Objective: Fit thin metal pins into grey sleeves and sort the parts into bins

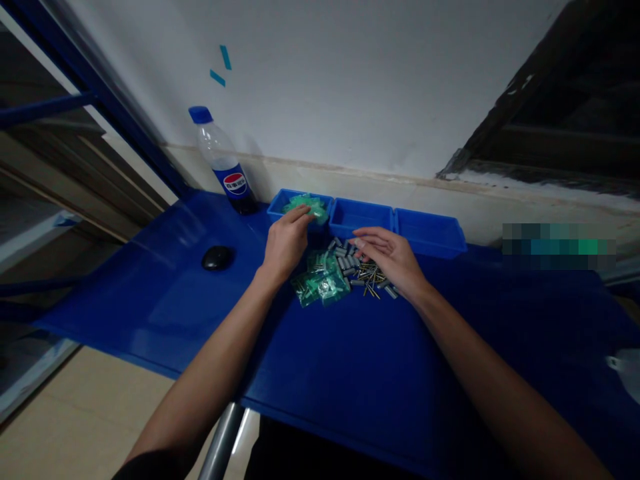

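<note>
My left hand (pixel 289 239) is over the front edge of the left blue bin (pixel 276 216), its fingers bent together by the green plastic bags (pixel 306 201) inside. Whether a bag is between those fingertips is hidden. My right hand (pixel 393 257) hovers at the loose pile, thumb and fingers apart, with nothing visible in it. Under it lie grey cylinder-shaped plugs (pixel 349 262) and thin metal screws (pixel 371 279). Left of the pile, between my hands, several small green packets (pixel 327 287) with pieces inside rest on the blue table (pixel 320 360).
Two more blue bins, a middle bin (pixel 363 215) and a right bin (pixel 430 230), continue the row along the wall. A cola bottle (pixel 235 180) stands at the back left, with a black computer mouse (pixel 217 258) before it. A white object (pixel 629 370) sits at the right edge.
</note>
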{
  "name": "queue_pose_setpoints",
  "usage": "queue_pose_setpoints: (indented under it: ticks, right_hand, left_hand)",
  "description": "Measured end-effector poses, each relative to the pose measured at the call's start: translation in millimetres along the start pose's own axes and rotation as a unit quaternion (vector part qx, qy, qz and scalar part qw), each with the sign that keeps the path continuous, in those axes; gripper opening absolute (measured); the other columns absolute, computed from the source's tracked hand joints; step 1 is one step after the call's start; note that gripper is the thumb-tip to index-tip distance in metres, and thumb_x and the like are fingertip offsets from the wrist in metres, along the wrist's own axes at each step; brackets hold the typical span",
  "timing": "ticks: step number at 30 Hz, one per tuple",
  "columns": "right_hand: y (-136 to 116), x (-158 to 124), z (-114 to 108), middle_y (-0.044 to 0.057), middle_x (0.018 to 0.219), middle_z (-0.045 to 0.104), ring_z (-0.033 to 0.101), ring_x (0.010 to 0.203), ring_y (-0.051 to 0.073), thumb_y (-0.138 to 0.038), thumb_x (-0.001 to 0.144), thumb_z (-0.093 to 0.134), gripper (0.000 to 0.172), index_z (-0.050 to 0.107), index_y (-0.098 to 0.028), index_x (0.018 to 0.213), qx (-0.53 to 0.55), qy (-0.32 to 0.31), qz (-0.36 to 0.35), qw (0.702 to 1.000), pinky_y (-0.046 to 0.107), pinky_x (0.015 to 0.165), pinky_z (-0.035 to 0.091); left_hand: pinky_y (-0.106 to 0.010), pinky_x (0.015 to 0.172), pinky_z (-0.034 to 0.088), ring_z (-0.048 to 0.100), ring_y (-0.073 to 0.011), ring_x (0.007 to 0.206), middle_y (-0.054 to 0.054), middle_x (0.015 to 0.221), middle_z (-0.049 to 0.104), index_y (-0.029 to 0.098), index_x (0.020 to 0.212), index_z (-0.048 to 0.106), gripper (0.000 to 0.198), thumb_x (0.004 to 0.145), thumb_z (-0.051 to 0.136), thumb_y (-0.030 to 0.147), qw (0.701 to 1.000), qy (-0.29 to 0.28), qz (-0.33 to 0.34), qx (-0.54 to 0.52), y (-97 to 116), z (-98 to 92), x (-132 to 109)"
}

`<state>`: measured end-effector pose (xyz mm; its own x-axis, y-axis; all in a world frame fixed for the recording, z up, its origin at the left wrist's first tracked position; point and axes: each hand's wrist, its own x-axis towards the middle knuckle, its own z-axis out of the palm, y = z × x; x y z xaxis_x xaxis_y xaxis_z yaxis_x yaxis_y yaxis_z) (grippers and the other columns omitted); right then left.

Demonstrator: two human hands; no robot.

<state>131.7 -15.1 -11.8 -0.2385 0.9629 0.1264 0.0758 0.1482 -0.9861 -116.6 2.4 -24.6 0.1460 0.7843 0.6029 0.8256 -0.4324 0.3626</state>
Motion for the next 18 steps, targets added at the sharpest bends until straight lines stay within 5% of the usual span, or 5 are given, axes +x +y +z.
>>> queue_pose_setpoints:
  ticks: [4,7,10,13,18]
  right_hand:
    - [-2,-1,0,0.006,0.100,0.082,0.076,0.083,0.024,-0.044,0.089,0.077,0.023,0.075,-0.029,0.106,-0.005,-0.009,0.002,1.000,0.045,0.080,0.062]
    - [-3,-1,0,0.006,0.101,0.082,0.076,0.084,0.024,-0.043,0.090,0.076,0.022,0.075,-0.029,0.108,-0.010,-0.015,0.003,1.000,0.045,0.079,0.062]
    - [-4,-2,0,0.006,0.104,0.083,0.076,0.083,0.024,-0.041,0.090,0.076,0.022,0.074,-0.028,0.109,-0.012,-0.014,0.001,1.000,0.045,0.078,0.062]
    - [-3,-2,-1,0.006,0.102,0.082,0.076,0.082,0.023,-0.040,0.090,0.075,0.022,0.074,-0.028,0.109,-0.010,-0.013,0.001,1.000,0.043,0.077,0.061]
    - [-2,0,-3,0.007,0.104,0.083,0.075,0.081,0.023,-0.042,0.091,0.074,0.024,0.074,-0.027,0.110,-0.008,-0.012,0.005,1.000,0.042,0.076,0.060]
  left_hand:
    - [-0.073,0.119,0.044,0.038,-0.0433,0.157,-0.014,0.148,0.066,0.020,0.128,0.075,0.045,0.093,0.052,0.003,0.995,-0.024,-0.024,0.089,-2,5.3,-2]
    - [-0.076,0.118,0.041,0.029,-0.0468,0.159,-0.013,0.159,0.055,0.023,0.134,0.073,0.045,0.095,0.055,0.008,0.994,-0.019,-0.020,0.104,3,4.1,-4]
    - [-0.068,0.117,0.047,0.044,-0.0417,0.151,-0.015,0.152,0.060,0.022,0.128,0.075,0.038,0.096,0.057,0.010,0.996,-0.037,0.023,0.073,10,-5.1,-3]
    - [-0.052,0.104,0.059,0.068,-0.0310,0.120,-0.014,0.126,0.073,0.019,0.122,0.076,0.027,0.100,0.062,0.023,0.989,-0.126,0.072,-0.001,13,-17.0,-1]
    - [-0.049,0.102,0.058,0.071,-0.0304,0.113,-0.012,0.121,0.076,0.023,0.131,0.074,0.045,0.088,0.082,0.037,0.964,-0.250,0.085,-0.020,1,-18.9,-5]
